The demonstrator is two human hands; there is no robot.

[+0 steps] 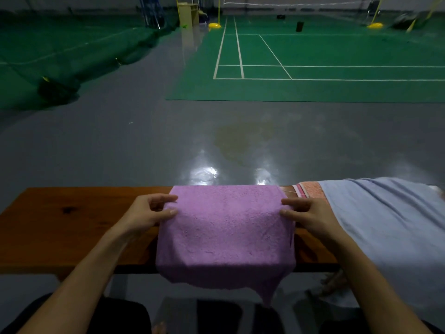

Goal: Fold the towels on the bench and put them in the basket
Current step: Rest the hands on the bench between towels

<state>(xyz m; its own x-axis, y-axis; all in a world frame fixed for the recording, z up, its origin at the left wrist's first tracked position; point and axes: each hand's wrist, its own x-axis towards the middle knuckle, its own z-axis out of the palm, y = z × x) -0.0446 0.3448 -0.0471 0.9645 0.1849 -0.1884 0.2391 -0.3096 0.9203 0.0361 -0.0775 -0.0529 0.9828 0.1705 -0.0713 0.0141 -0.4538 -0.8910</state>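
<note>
A person sat facing a long wooden bench (60, 227) that ran left to right across the near part of the view; a purple terry towel (225, 235) lay across its middle, the far edge lined up with the bench's far edge and the near part hanging off the near edge, 1 corner drooping lowest at the near right. The left hand (147, 214) pinched the towel's left edge between thumb and curled fingers; the right hand (307, 216) pinched the right edge the same way; the 2 grips sat level with each other, probably so the cloth could be lifted evenly and folded straight. Just right of the purple towel lay a pale blue towel (385, 227), spread over the bench's right end and spilling off the near edge; an orange-pink towel (311, 190) peeked out from under its far left side; both appeared unfolded, so the task seemed at an early stage. No basket was in view. Beyond the bench stretched a shiny grey floor (120, 145), then a green badminton court (337, 56) with white lines.
</note>
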